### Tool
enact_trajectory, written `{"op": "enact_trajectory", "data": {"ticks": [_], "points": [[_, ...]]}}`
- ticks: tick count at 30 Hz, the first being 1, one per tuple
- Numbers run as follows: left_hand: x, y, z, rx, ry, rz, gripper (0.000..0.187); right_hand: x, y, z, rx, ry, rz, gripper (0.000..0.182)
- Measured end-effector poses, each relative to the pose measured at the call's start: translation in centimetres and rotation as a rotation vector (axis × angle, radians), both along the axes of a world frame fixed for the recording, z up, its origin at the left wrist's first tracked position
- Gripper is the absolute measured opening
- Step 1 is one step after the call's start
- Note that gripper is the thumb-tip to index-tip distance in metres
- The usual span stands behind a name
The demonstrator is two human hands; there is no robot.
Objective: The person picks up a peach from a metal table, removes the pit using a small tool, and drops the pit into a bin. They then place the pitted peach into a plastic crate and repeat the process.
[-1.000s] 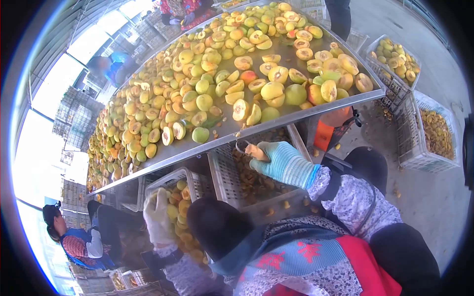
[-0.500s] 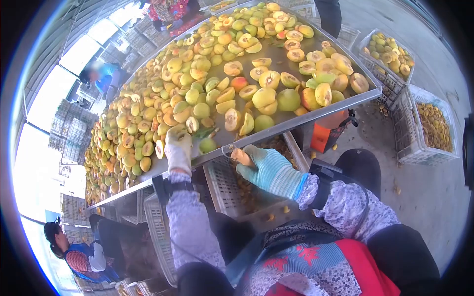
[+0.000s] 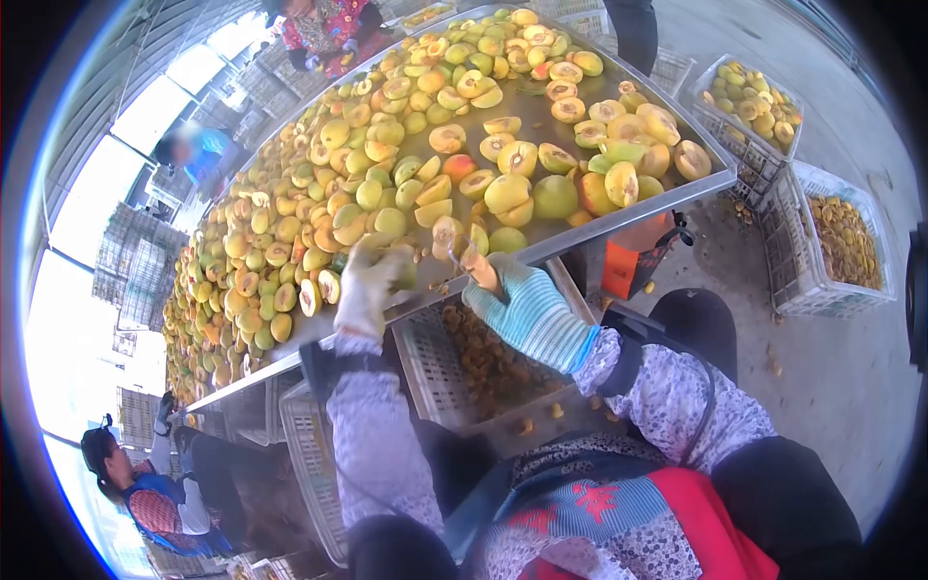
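My left hand (image 3: 363,292), in a white glove, is at the table's near edge, smeared by motion. Its fingers are curled against a greenish peach (image 3: 404,275), partly hidden by the glove. My right hand (image 3: 527,307), in a blue-and-white striped glove, is closed round the wooden handle of a pitting tool (image 3: 481,270). The tool's thin curved metal end points at the left hand, in front of a halved peach (image 3: 447,236). Whole and halved yellow-green peaches (image 3: 372,193) are heaped over the metal table (image 3: 628,208), some halves showing brown pits or hollows.
Under the table edge stands a crate (image 3: 425,362) with brown scraps. On the right are a crate of brown pieces (image 3: 788,261) and a crate of peaches (image 3: 797,145). An orange container (image 3: 628,266) hangs nearby. Other people are at the far side and the lower left (image 3: 169,498).
My left hand has moved slightly right and closed on the greenish peach beside it. Another half now lies left of it. My right hand has raised the tool a little. The lower-left person's hand has risen.
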State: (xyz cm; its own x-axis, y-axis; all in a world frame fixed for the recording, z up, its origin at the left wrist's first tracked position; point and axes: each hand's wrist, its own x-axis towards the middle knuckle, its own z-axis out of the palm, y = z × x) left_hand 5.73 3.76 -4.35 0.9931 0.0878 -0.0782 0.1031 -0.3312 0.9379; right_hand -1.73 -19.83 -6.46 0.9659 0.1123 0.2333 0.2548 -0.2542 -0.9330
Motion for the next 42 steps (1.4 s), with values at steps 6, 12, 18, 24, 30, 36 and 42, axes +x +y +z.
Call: {"op": "enact_trajectory", "data": {"ticks": [6, 12, 18, 24, 30, 36, 42], "points": [[-6.0, -3.6, 1.0, -0.565, -0.338, -0.084, 0.044, -0.8, 1.9, -0.7, -0.153, -0.185, 0.099, 0.033], [-7.2, -4.8, -1.7, -0.449, -0.455, -0.1, 0.06, -1.3, 2.7, 0.2, -0.25, -0.108, 0.098, 0.032], [-8.0, -6.7, -0.5, -0.639, -0.424, 0.055, 0.051, -1.4, 3.5, -0.8, -0.267, -0.027, 0.159, 0.037], [-9.8, -9.6, 1.6, -0.505, -0.422, 0.213, 0.042, -1.9, 3.1, -0.1, -0.296, 0.095, 0.225, 0.037], [-8.6, -7.4, 0.7, 0.088, -0.456, 0.043, 0.035, -2.1, 2.5, -0.4, -0.321, 0.156, 0.271, 0.035], [-9.6, -9.6, 2.4, -0.12, -0.612, 0.117, 0.05, -3.0, 3.3, -0.9, 0.057, 0.11, 0.285, 0.031], [-9.3, -9.7, 2.0, -0.344, -0.445, 0.126, 0.056, -2.9, 2.2, -0.3, 0.11, 0.21, 0.473, 0.035]]}}
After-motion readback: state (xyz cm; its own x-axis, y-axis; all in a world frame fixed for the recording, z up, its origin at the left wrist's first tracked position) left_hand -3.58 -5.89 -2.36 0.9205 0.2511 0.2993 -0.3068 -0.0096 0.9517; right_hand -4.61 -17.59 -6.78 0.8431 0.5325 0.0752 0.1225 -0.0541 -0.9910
